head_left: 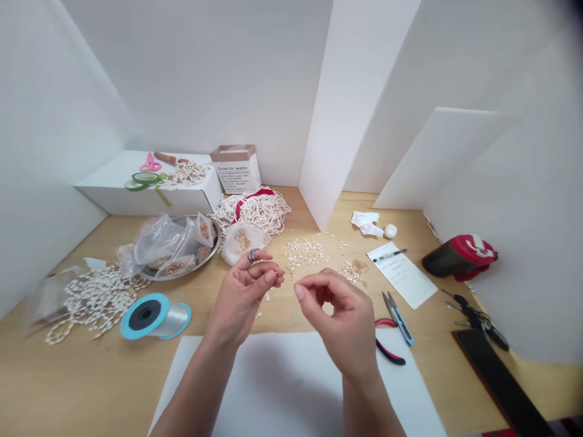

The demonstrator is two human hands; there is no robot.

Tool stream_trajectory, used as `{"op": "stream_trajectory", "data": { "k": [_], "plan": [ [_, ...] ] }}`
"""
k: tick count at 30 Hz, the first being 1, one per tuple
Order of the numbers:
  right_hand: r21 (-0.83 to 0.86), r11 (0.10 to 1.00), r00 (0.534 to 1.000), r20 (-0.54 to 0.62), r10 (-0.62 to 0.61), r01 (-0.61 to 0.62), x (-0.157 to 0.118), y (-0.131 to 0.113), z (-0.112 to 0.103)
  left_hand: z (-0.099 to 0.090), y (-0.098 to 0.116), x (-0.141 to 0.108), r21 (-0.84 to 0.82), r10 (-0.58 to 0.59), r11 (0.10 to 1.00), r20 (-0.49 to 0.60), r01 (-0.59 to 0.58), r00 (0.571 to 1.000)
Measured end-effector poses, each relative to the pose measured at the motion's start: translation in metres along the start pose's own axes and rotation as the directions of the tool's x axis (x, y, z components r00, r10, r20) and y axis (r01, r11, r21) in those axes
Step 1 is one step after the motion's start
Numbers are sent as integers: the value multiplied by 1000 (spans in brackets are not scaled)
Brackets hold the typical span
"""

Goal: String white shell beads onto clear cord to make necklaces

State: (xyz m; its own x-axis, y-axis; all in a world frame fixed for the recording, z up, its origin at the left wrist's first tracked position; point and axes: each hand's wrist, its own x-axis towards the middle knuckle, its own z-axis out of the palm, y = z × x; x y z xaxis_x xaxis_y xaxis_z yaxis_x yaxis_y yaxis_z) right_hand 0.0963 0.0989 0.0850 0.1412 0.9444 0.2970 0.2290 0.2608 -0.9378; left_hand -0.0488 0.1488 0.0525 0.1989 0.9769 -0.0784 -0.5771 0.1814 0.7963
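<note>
My left hand [248, 291], with rings on one finger, is closed in a pinch at the thumb and fingertips. Something tiny may sit there, too small to name. Facing it, my right hand [339, 315] also pinches thumb against forefinger; whatever it holds does not show. A small gap parts the two hands, which are raised over the near edge of the loose white beads [307, 252]. Small gold pieces lie among these beads. Behind my left hand is an open plastic bag of gold beads [243, 241]. A white sheet [286, 388] lies under my forearms.
Left: a spool of clear line [170, 318], white bead strands [98, 297], a metal bowl [212, 258] of bagged beads. Behind: a bundle of bead strings [264, 212], a white box [182, 197]. Right: pliers [389, 352], thread snips [398, 318], a note [403, 279], a red-lidded bottle [455, 258], keys [473, 315].
</note>
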Motion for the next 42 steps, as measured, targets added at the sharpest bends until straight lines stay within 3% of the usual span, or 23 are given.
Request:
{"op": "stream_trajectory", "data": {
  "k": [6,15,42],
  "plan": [
    [-56,997,995,-80,-55,51,-4,-4,6,5,1,-5,-24,-9,1000,1,9,1000],
    [-87,994,994,-85,-67,60,-2,-4,10,8,4,-8,-78,-65,995,-2,64,998],
    [-44,999,996,-92,10,-14,0,-5,8,12,3,-8,-32,-59,998,-75,57,995]
  ]
}}
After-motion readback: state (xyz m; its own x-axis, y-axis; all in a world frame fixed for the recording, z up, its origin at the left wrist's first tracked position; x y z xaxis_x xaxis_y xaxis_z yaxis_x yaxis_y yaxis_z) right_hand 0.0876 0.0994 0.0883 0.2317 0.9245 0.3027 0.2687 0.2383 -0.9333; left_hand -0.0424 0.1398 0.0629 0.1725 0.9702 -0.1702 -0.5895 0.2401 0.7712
